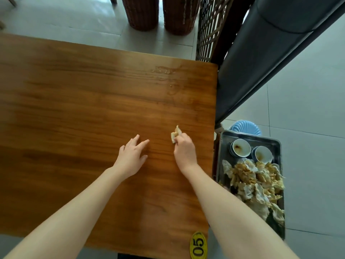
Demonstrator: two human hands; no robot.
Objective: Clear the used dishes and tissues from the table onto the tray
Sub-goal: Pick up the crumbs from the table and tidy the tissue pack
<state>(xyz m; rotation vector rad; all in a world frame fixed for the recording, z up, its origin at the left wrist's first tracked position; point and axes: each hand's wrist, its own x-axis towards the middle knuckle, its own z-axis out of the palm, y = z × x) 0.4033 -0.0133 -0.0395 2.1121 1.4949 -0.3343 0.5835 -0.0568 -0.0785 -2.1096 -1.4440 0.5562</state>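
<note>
My right hand (183,149) is closed around a crumpled, stained tissue (175,134), pressed against the wooden table (84,94) near its right side. My left hand (132,154) rests flat on the tabletop with its fingers spread and holds nothing. A metal tray (278,146) stands to the right of the table, lower than the tabletop. It carries two used white bowls (240,147) at its far end and a heap of soiled tissues (257,184) behind them. A wet smear (164,71) marks the table's far right part.
A yellow oval tag reading 05 (198,245) sits at the table's near edge. A blue plastic stool (244,127) shows under the tray. A dark bench (261,58) runs along the right, and two wicker baskets (160,12) and a lattice screen (211,28) stand beyond the table.
</note>
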